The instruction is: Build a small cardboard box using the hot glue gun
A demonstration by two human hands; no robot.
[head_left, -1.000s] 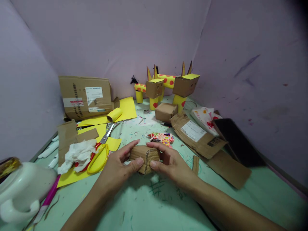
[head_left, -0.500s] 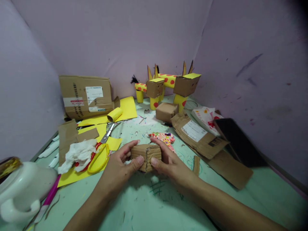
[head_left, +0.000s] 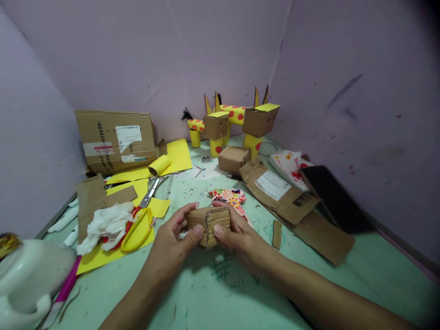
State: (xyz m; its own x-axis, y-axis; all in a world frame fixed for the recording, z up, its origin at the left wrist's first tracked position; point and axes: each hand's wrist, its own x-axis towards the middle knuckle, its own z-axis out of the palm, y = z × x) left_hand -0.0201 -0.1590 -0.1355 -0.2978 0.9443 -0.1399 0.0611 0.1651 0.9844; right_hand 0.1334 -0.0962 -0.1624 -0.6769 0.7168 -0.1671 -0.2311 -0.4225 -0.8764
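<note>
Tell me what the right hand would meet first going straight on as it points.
Past the small cardboard box it holds, the right hand would probably meet the left hand, gripping the opposite side; depth is unclear.

The held box (head_left: 206,217) is brown corrugated cardboard, dull, finely ridged, with a raw, fluted edge. The carton (head_left: 85,130) is matt cardboard too, though its label (head_left: 129,136) looks like smooth paper. The scissors (head_left: 147,200) pair bright metal blades with handles that seem to be slick plastic. The yellow paper (head_left: 180,156) looks flat and even, while the tissue (head_left: 108,222) is soft and badly crumpled. From here the mug (head_left: 41,266) shines like glazed ceramic, and the dark slab (head_left: 335,199) looks smooth. The figures (head_left: 216,127) have dull cardboard heads, yellow paper-like legs and frayed, thread-like black tails. The table (head_left: 220,305) looks smooth and faintly glossy under its scribbles; the walls (head_left: 192,46) are matt, smudged in places.
</note>
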